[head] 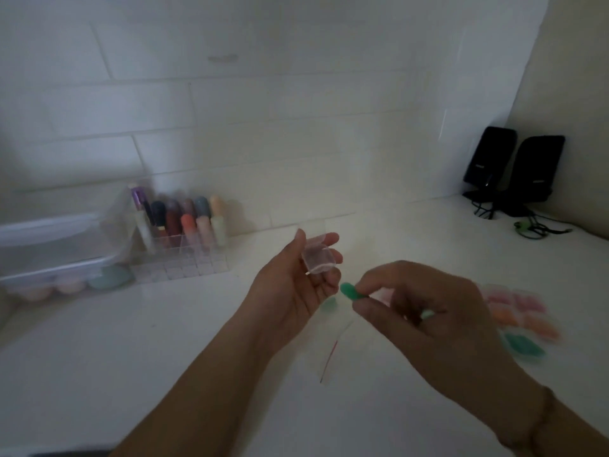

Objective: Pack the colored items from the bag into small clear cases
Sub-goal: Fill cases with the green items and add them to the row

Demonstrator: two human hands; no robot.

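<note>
Now, white tiled wall [230,103] behind, pale table [131,341] below, black speakers [514,169] in its far right corner. Left hand [296,285] cradles a small clear case [319,258]; right hand [418,308] pinches a green item [350,291] just beside it, above the bag [333,354].

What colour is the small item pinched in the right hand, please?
Green item, in the right hand; head view.

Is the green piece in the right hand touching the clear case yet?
Apart. The head view shows the green piece, pinched by the right hand, below the clear case in the left hand, with fingers showing between them.
</note>
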